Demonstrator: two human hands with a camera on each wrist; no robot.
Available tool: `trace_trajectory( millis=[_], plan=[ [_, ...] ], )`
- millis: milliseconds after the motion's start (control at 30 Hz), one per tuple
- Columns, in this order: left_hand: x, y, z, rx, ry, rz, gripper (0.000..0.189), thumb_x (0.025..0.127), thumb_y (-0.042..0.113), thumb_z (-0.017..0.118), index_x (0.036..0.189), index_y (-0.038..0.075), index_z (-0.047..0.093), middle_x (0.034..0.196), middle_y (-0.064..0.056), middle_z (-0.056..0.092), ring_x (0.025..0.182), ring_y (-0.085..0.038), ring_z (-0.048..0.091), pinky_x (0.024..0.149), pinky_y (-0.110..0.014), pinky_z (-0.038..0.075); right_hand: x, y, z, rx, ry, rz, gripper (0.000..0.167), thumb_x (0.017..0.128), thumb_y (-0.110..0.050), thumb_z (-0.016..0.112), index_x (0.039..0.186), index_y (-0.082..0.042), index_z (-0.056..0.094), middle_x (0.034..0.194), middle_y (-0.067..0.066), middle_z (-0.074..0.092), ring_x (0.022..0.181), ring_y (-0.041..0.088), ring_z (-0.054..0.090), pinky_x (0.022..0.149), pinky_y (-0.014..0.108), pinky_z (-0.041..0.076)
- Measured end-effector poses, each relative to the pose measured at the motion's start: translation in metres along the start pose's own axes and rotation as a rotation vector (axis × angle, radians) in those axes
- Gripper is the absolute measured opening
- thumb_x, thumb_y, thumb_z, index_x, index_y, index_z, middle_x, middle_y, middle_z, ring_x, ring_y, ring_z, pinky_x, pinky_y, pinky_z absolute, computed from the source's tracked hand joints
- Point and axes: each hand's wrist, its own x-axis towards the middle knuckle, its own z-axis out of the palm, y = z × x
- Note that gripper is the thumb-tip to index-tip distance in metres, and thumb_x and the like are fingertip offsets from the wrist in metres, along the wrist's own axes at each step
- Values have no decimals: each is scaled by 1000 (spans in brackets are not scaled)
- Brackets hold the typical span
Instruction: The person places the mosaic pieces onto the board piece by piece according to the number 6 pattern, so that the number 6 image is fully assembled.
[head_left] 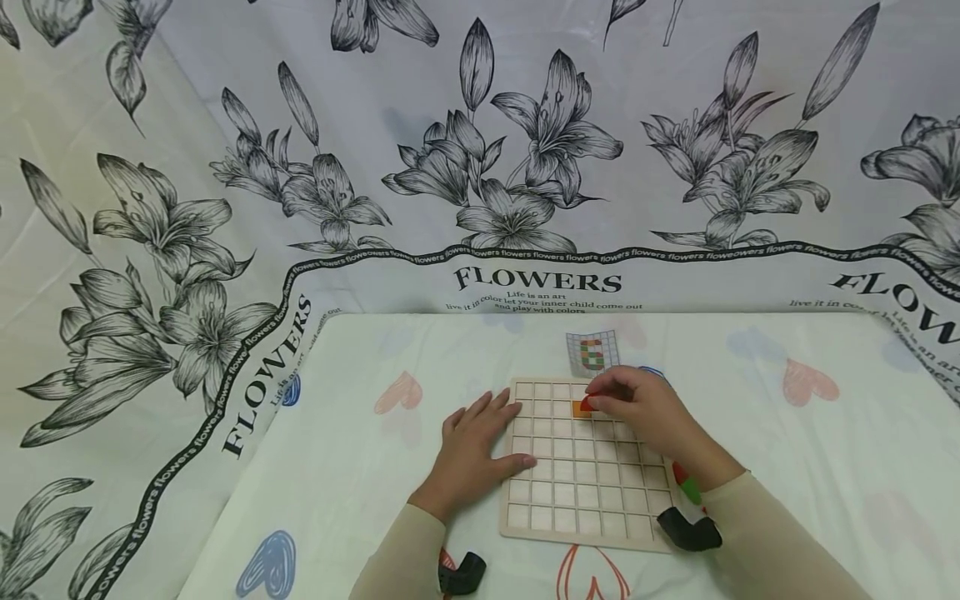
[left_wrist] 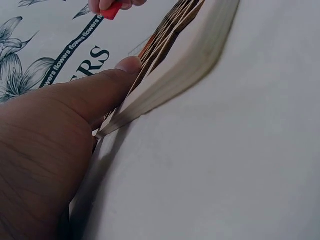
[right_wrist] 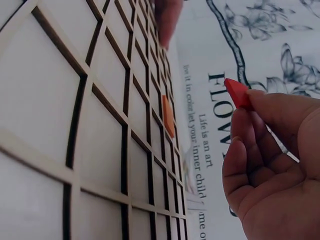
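— What's hard to make out?
— One end of the red piece (right_wrist: 236, 93), covered by the fingers of the right hand (head_left: 649, 410); also the coloured pieces (head_left: 690, 492), partly hidden behind the right sleeve (head_left: 772, 537)
— So where's the red piece?
— Pinched above the grid board (head_left: 553, 535); head view overlaps it with the orange piece (head_left: 577, 410), right wrist view shows it clear, sharp corner pointing up-left, long axis unclear
— And the left hand (head_left: 474, 454)?
— Fingers spread, touching the board's left edge
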Motion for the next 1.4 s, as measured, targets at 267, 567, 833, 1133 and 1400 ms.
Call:
trace_trajectory(
  millis=[267,567,833,1133,1400],
  plan=[
    [0,-2,1,1,-4,2,85,93,66,78,163,24,55,174,7,35,163,-22,22,123,-63,14,14,3,12,-41,-28,24,9,106,-15,75,113,-11,78,109,-3,74,100,20,66,90,44,55],
    [0,-1,1,-1,-4,7,84,93,66,78,162,24,55,174,8,36,163,-21,22,123,-63,14,29,3,24,-61,-72,51,5,106,-15,75,109,-15,78,105,-3,73,96,20,65,87,43,55],
    [-1,-2,1,2,0,12,85,93,67,78,162,24,55,174,6,36,162,-23,23,123,-64,15,38,6,37,-168,-100,27,5,107,-16,73,104,-15,77,103,-5,72,97,18,64,93,45,54],
    [-1,-1,-1,12,0,19,84,93,65,78,162,23,55,174,6,36,162,-23,23,123,-64,15,38,8,39,-213,-114,1,5,106,-15,74,104,-12,78,103,-5,71,99,18,64,95,48,54],
    [-1,-1,-1,7,3,15,84,94,65,78,162,23,55,174,6,36,162,-22,23,123,-63,15,39,8,40,-198,-116,-11,6,106,-14,73,104,-12,78,101,-5,69,94,16,63,90,45,54]
  ],
)
